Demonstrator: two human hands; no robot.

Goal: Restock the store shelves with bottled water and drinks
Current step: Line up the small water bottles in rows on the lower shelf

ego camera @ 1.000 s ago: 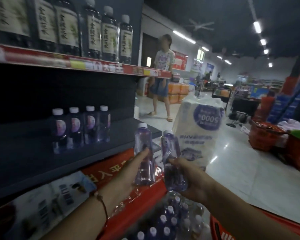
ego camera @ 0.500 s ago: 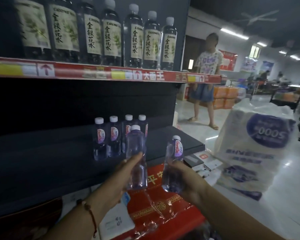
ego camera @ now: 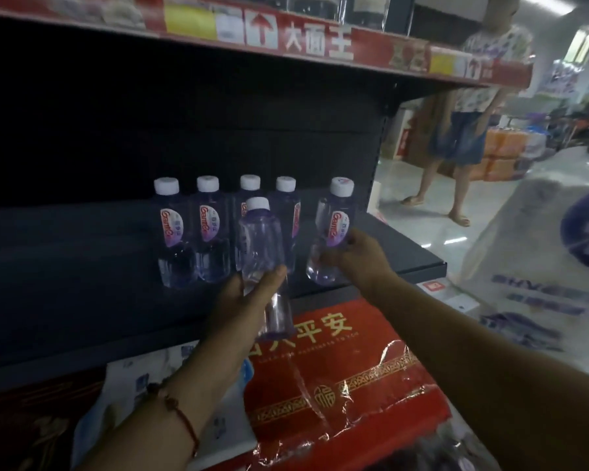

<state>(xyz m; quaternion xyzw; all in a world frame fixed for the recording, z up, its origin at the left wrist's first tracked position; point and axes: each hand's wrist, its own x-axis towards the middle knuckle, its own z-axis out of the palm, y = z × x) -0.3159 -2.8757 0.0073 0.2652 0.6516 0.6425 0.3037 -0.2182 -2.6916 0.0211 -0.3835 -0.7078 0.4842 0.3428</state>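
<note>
Left hand (ego camera: 242,300) round a clear, white-capped water bottle (ego camera: 264,253), label hidden.

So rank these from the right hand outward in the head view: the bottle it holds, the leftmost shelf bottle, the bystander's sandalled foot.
From the right hand:
1. Held bottle, in its grip, at the shelf's right end.
2. Leftmost shelf bottle, far left of the row.
3. Sandalled foot, across the aisle floor, right.
</note>
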